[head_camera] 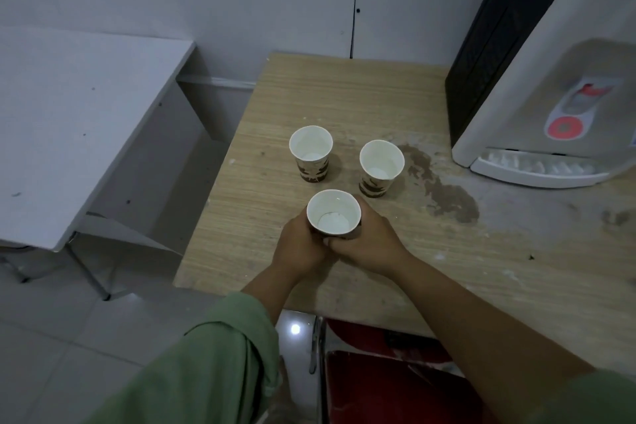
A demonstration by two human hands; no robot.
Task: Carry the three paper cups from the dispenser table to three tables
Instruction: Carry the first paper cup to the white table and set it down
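Between both hands, nearest cup (334,213) clasped by left grip (300,244) and right grip (370,242), fingers wrapped closed; cup print unreadable; beyond, two cups (310,151) (381,162) on counter (344,96); dispenser (550,96) cut off.

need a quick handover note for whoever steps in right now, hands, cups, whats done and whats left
Left hand and right hand: both wrapped around the nearest paper cup, a two-handed grip low on its sides, at the near part of the wooden dispenser table.
The other two cups, the far left cup and the far right cup, stand upright and untouched behind it, beside the water dispenser.
Done: no cup has left this table yet.
Left: carry all three out, one to each table. A white table stands just to the left.
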